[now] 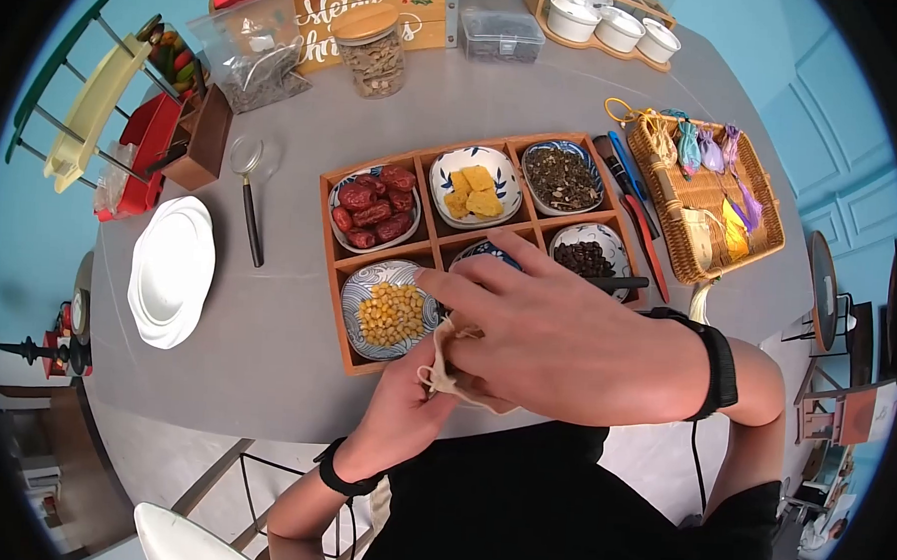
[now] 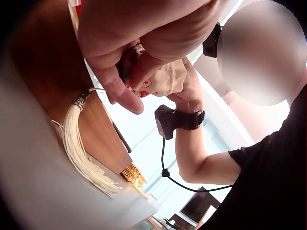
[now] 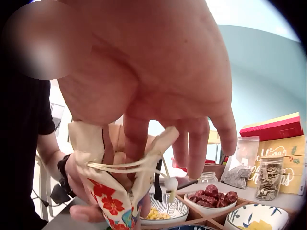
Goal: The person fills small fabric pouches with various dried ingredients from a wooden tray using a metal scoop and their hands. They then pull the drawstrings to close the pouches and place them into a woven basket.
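A cream cloth drawstring pouch [image 3: 112, 201] with red flowers is in my left hand [image 1: 403, 408], which grips its body from below near the tray's front edge. My right hand [image 1: 556, 335] is over the pouch mouth, thumb and index finger reaching down into it; their tips are hidden inside. Its other fingers extend outside the cloth. A light cord with a white bead [image 3: 170, 183] circles the pouch neck, and a cream tassel [image 2: 81, 143] hangs below. The nearest bowl holds yellow corn kernels [image 1: 392, 315]. I cannot tell whether the right fingertips pinch anything.
The divided wooden tray [image 1: 331, 320] also holds bowls of red dates [image 1: 377, 209], yellow chunks [image 1: 475, 191], dried leaves [image 1: 563, 178] and dark beans [image 1: 583, 258]. To the right is a wicker basket [image 1: 675, 240] of small pouches. At left are white dishes [image 1: 172, 268] and a strainer [image 1: 250, 206].
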A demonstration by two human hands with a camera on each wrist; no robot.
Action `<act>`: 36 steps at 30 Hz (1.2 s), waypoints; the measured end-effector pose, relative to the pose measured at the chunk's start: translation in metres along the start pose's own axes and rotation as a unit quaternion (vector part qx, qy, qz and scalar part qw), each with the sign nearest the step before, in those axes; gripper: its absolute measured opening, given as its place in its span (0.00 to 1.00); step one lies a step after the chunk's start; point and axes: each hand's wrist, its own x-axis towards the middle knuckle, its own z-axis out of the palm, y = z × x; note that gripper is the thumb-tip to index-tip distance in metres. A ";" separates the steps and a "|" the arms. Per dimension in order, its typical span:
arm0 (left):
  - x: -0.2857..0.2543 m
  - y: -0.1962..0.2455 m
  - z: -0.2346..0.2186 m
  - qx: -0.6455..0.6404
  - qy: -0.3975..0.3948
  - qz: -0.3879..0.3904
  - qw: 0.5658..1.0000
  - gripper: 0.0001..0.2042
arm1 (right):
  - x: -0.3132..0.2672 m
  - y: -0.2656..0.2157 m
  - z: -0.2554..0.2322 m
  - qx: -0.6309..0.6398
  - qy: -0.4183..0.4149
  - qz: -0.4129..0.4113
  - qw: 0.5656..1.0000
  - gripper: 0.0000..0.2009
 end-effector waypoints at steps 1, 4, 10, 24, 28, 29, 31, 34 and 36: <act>-0.001 -0.001 0.000 0.001 0.001 0.000 1.000 0.17 | 0.000 0.000 0.002 0.000 0.001 -0.002 1.000 0.08; -0.003 -0.005 0.002 0.019 0.013 -0.012 1.000 0.13 | 0.001 0.000 0.011 -0.054 -0.006 0.001 0.999 0.09; -0.005 -0.008 0.005 -0.002 0.018 -0.011 1.000 0.15 | 0.002 0.003 0.015 -0.063 -0.032 -0.003 0.998 0.12; -0.003 -0.009 0.007 0.007 0.036 -0.036 0.999 0.12 | 0.003 0.002 0.025 -0.014 -0.024 0.068 0.997 0.12; 0.001 -0.012 0.008 -0.032 0.077 0.002 0.997 0.17 | -0.001 -0.005 0.026 -0.090 0.051 0.066 0.992 0.11; 0.001 -0.010 0.010 -0.059 0.093 -0.007 0.994 0.15 | -0.001 -0.006 0.025 -0.136 0.052 0.078 0.986 0.10; 0.001 -0.010 0.012 -0.086 0.107 -0.017 0.990 0.13 | -0.002 -0.005 0.025 -0.180 0.053 0.092 0.978 0.10; 0.000 -0.018 0.012 -0.055 0.102 -0.018 0.993 0.15 | -0.003 0.000 0.024 -0.096 0.035 0.093 0.990 0.10; 0.001 -0.025 0.010 -0.009 0.080 0.019 0.997 0.20 | -0.006 0.003 0.026 -0.065 0.082 0.068 0.992 0.09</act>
